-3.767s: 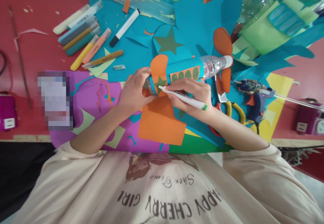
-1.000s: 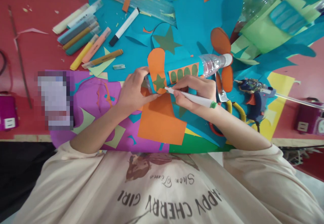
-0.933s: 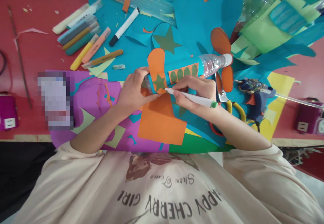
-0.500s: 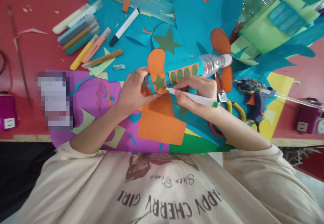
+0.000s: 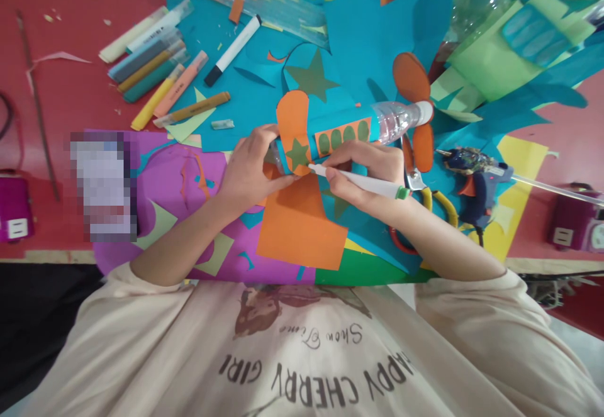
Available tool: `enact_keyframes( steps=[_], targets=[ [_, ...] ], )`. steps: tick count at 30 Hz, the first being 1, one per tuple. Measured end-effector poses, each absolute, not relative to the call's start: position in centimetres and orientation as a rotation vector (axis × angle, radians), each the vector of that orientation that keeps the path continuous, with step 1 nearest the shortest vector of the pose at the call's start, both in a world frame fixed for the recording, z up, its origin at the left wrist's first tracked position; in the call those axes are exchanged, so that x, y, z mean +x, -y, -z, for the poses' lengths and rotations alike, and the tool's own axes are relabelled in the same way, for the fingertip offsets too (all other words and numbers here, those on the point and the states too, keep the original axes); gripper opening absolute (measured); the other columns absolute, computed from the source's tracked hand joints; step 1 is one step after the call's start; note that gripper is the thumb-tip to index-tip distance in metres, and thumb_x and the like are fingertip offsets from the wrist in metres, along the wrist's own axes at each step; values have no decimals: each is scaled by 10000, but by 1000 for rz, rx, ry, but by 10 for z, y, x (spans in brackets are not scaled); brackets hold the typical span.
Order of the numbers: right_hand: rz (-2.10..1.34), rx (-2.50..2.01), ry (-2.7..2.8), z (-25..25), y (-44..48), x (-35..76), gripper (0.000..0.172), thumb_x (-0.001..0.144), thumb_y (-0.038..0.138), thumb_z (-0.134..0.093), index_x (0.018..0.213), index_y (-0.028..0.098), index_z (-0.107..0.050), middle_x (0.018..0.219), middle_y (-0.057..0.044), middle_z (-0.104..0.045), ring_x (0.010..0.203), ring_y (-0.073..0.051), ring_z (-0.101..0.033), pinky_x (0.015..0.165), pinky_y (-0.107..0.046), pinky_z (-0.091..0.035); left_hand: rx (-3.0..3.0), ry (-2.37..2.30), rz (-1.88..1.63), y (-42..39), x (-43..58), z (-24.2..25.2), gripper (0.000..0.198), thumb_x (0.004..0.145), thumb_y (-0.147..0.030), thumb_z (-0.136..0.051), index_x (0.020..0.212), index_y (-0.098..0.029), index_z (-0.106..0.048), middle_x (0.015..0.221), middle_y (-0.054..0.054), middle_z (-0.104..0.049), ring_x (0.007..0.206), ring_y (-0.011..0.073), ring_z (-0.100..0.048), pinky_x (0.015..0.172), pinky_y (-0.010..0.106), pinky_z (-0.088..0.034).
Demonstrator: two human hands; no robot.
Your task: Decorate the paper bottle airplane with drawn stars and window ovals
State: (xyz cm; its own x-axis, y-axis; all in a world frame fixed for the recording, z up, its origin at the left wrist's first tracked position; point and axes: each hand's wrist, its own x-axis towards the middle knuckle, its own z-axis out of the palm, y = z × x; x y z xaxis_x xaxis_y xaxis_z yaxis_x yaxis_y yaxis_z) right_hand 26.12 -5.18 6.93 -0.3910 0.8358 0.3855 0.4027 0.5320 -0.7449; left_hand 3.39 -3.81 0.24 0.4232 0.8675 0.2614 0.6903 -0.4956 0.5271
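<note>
A plastic bottle [image 5: 394, 120] wrapped in blue paper lies on its side, with orange propeller-like blades [image 5: 411, 76] at its white cap. My left hand [image 5: 250, 168] grips the bottle's base end. Near that end, an orange paper piece [image 5: 292, 115] with a green star [image 5: 297, 153] covers the wrap. An orange strip [image 5: 336, 138] with green ovals sits beside it. My right hand [image 5: 365, 168] pinches a white marker [image 5: 372, 184] with a green end, its tip touching or very near the orange piece's lower edge by the star.
Several markers [image 5: 155, 58] lie at the upper left, a phone [image 5: 104, 190] at the left. Right of my right hand are scissors [image 5: 427, 200] and a glue gun [image 5: 484, 184] with a clear stick. Paper scraps and an orange sheet [image 5: 302, 228] cover the red table [image 5: 56, 102].
</note>
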Motion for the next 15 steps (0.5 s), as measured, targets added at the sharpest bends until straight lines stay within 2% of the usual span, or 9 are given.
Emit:
enact_keyframes(
  steps=[6,15],
  targets=[
    [-707,-968,1983,-71,52,260,123,872,219,-607,750,211,-598,632,35,-616,525,-79,-533,487,-210,-448,2356,-1299,-779,37,35,-3,637,894,-734,-531,1261,-230,-399,1283,122,-608,1183,299,-623,882,410,-536],
    [-699,-1000,1979,-71,53,259,149,893,277,-606,760,212,-621,639,29,-639,519,-81,-536,485,-220,-446,2372,-1281,-782,37,35,-4,622,902,-699,-551,1278,-227,-398,1292,127,-607,1203,302,-616,889,417,-540]
  ],
)
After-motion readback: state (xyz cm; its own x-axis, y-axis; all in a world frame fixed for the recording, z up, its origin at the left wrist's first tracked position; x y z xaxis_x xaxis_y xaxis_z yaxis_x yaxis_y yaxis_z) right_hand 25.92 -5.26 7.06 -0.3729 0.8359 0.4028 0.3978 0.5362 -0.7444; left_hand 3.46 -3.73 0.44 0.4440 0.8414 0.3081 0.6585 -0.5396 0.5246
